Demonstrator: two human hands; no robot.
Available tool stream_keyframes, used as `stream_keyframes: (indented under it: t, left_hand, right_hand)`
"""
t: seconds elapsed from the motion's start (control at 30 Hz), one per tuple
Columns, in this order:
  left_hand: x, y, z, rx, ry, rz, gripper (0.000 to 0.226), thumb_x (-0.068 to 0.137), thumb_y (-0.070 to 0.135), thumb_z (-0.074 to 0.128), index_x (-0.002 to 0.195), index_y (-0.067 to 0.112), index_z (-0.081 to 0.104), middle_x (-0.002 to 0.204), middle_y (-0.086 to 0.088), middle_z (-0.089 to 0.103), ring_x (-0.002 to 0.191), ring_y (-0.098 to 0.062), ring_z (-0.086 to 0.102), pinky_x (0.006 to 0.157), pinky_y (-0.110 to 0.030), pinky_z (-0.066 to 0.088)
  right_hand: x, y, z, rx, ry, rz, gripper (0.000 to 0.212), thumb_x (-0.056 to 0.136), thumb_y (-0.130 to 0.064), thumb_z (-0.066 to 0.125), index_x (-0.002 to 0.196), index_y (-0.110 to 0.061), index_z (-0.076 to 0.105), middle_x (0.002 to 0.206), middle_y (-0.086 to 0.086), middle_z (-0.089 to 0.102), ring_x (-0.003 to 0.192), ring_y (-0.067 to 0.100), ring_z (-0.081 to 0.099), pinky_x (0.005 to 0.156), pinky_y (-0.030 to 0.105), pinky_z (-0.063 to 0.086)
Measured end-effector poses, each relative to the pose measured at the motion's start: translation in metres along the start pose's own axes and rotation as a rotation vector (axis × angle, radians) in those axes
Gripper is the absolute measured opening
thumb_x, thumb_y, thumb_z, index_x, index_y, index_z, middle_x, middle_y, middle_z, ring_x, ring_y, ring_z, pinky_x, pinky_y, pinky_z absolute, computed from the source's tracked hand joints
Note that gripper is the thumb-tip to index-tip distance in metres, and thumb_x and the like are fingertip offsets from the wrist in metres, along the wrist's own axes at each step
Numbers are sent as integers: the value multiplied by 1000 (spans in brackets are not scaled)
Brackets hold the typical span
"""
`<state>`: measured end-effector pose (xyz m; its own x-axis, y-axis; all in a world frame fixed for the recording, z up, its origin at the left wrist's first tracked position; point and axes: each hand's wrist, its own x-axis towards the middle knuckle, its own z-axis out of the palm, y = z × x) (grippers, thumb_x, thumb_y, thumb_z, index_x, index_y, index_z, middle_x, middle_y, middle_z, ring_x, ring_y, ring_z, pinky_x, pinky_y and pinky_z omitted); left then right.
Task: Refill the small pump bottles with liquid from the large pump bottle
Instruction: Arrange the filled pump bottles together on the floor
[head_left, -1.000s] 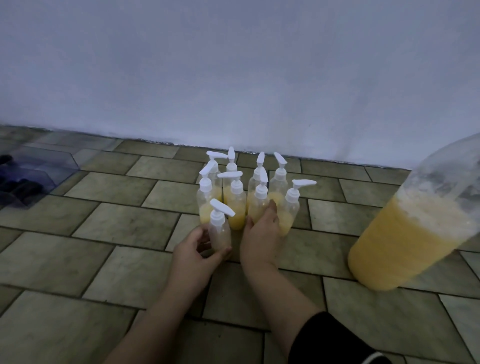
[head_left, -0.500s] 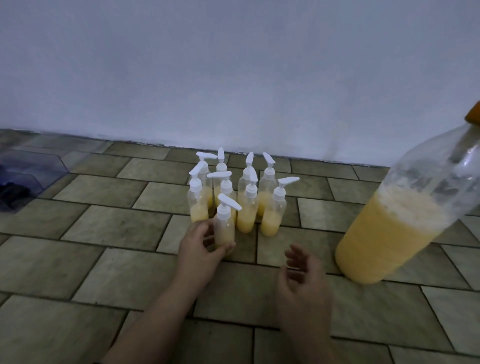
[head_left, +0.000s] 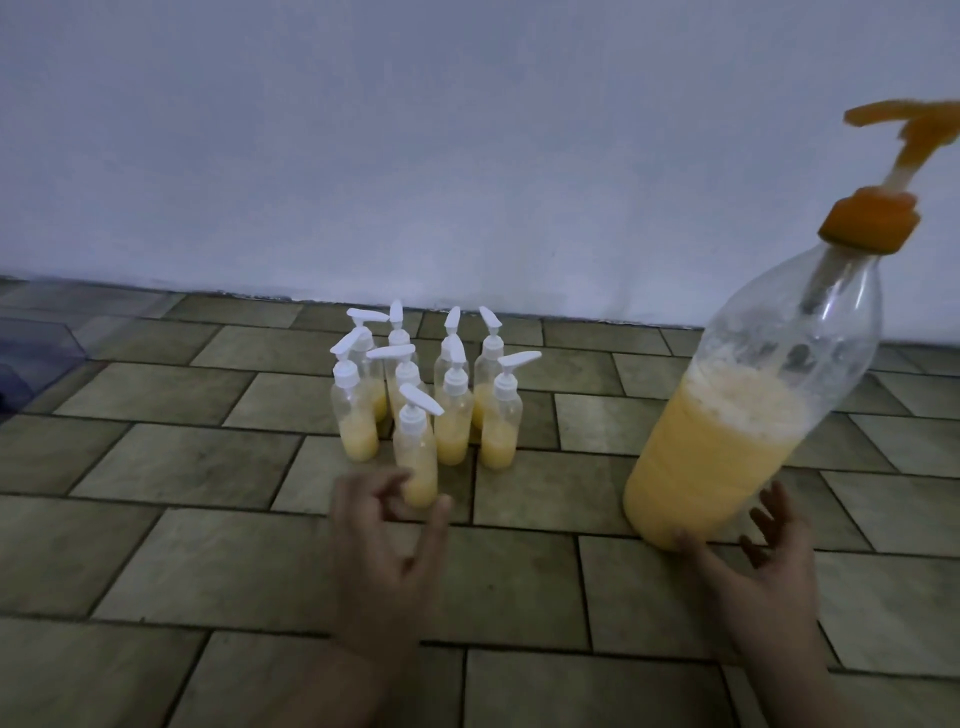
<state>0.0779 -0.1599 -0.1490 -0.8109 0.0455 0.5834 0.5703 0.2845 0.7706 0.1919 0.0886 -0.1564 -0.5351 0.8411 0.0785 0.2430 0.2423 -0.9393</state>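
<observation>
The big clear plastic bottle (head_left: 737, 415) of yellow liquid with its orange pump stands on the tiled floor (head_left: 156, 467); wrap your spread right hand (head_left: 763, 566) low around its base. Your left hand (head_left: 384, 545), grip loosely apart, barely touches the nearest small white-pump bottle (head_left: 415, 457); steady it upright.

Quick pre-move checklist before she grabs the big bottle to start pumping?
1. Right hand at large pump bottle base, fingers spread, not gripping: not ok.
2. Orange pump head fitted: ok.
3. Large bottle holds liquid: ok.
4. Front small bottle upright, apart from cluster: ok.
5. Left hand gripping front small bottle: cannot tell, blurred.
6. Its white pump unscrewed for refilling: not ok.
</observation>
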Motion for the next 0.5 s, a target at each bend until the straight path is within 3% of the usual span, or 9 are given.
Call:
stream_keyframes:
  t: [0.07, 0.13, 0.23, 0.3, 0.4, 0.5]
  left_hand:
    - [-2, 21, 18, -88, -179, 201, 29, 84, 39, 60, 107, 25, 49, 102, 15, 44, 91, 1, 46, 79, -11, 39]
    - [9, 48, 42, -133, -394, 231, 42, 85, 46, 59, 119, 22, 47, 114, 9, 46, 105, 3, 44, 88, -10, 38]
    - [33, 90, 79, -117, -663, 11, 84, 76, 52, 69, 142, 26, 25, 143, 11, 26, 133, -2, 25, 108, -21, 28]
    - [51, 108, 101, -128, -775, -113, 102, 70, 52, 75, 147, 34, 10, 152, 16, 13, 141, -8, 14, 114, -32, 23]
    - [68, 124, 121, -178, -847, -146, 103, 65, 45, 82, 145, 32, 18, 151, 7, 26, 138, -14, 26, 112, -39, 31]
    - [74, 126, 125, -214, -807, -140, 89, 65, 32, 85, 136, 23, 32, 133, 3, 43, 115, -11, 43, 90, -27, 44]
  right_hand:
    - [13, 3, -4, 59, -145, -15, 98, 63, -14, 84, 144, -23, 29, 144, 1, 39, 125, 18, 41, 96, 35, 40]
    - [23, 6, -4, 86, -246, 1, 92, 61, -13, 84, 139, -23, 37, 136, 1, 48, 121, 21, 48, 90, 33, 43]
    - [31, 9, -5, 99, -307, -7, 81, 59, -10, 84, 131, -18, 47, 122, 0, 59, 110, 19, 57, 80, 29, 47]
    - [33, 9, -6, 79, -320, -15, 78, 58, -10, 85, 128, -16, 49, 116, 0, 62, 103, 13, 60, 75, 23, 47]
    - [33, 9, -3, 87, -340, -27, 76, 59, -10, 85, 126, -15, 50, 111, -3, 64, 100, 11, 61, 72, 18, 50]
    - [31, 5, 6, 57, -355, -22, 73, 62, -8, 85, 125, -17, 49, 107, -10, 61, 98, 8, 59, 73, 18, 48]
